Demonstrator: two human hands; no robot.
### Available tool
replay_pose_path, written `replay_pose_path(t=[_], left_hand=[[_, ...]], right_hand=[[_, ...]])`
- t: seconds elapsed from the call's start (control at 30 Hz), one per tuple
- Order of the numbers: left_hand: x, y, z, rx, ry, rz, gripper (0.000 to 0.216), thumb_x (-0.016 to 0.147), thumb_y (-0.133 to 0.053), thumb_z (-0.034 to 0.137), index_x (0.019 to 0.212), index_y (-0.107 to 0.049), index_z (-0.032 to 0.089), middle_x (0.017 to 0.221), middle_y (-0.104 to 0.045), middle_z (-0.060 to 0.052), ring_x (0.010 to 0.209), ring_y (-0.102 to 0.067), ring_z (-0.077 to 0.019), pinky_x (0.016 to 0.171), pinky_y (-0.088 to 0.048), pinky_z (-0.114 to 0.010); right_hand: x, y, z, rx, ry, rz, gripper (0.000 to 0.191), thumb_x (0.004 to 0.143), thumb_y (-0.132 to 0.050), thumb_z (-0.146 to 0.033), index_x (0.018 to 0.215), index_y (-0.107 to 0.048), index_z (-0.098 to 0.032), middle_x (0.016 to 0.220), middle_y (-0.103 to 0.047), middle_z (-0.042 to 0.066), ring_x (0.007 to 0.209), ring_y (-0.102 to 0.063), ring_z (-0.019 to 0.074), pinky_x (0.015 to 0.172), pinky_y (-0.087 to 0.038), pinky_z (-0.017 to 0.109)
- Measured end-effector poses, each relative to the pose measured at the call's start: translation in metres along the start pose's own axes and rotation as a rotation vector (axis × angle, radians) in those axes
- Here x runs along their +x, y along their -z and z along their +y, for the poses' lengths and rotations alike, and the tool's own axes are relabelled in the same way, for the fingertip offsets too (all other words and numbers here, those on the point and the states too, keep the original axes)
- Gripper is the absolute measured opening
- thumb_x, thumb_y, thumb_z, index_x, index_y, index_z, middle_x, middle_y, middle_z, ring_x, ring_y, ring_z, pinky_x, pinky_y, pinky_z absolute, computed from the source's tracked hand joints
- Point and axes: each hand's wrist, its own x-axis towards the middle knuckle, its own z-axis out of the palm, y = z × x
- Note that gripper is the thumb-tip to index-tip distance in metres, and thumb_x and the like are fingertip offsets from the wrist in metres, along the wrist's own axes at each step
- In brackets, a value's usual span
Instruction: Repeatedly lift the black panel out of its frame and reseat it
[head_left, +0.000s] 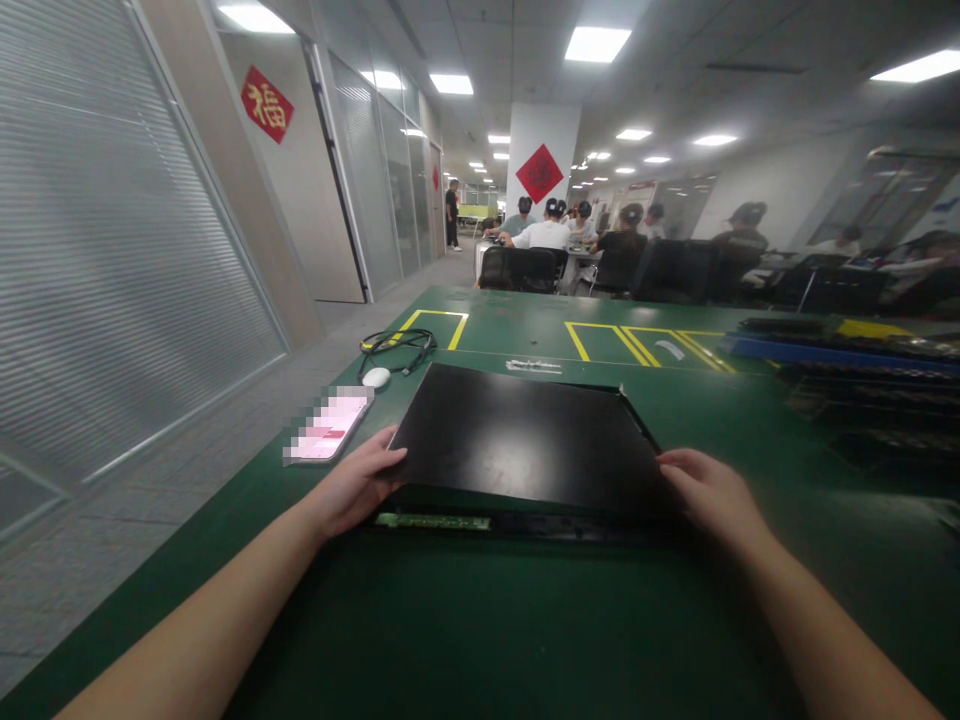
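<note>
A black LCD panel (517, 430) is held over the green table, its glossy face upward and its far side near a raised corner. At its left edge, my left hand (367, 475) grips with the thumb on top and the other fingers partly hidden beneath. My right hand (701, 490) pinches the right edge, thumb and fingers closed on it. Along the near side runs a dark strip with a green circuit board (435, 521); whether it is joined to the panel I cannot tell.
On the green table (510, 620), a phone (334, 425), a white mouse-like object (376, 377) and a coiled black cable (397, 350) lie left. Yellow tape (600, 325) marks the far part. Stacked dark panels (862, 390) with a blue piece (810, 348) sit right. Several people sit beyond.
</note>
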Motion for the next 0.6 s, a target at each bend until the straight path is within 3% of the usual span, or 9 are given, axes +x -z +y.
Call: replay_pose_path(t=[0.6], left_hand=[[0.0021, 0.0044, -0.0026, 0.052, 0.001, -0.046, 0.052, 0.077, -0.075, 0.011, 0.128, -0.064, 0.019, 0.121, -0.073, -0.011, 0.110, -0.070, -0.0279, 0.086, -0.058, -0.033]], right_hand=[[-0.0037, 0.0016, -0.0063, -0.125, 0.096, 0.010, 0.029, 0.073, -0.056, -0.045, 0.084, -0.076, -0.026, 0.088, -0.077, 0.005, 0.083, -0.069, 0.0260, 0.074, -0.048, 0.036]])
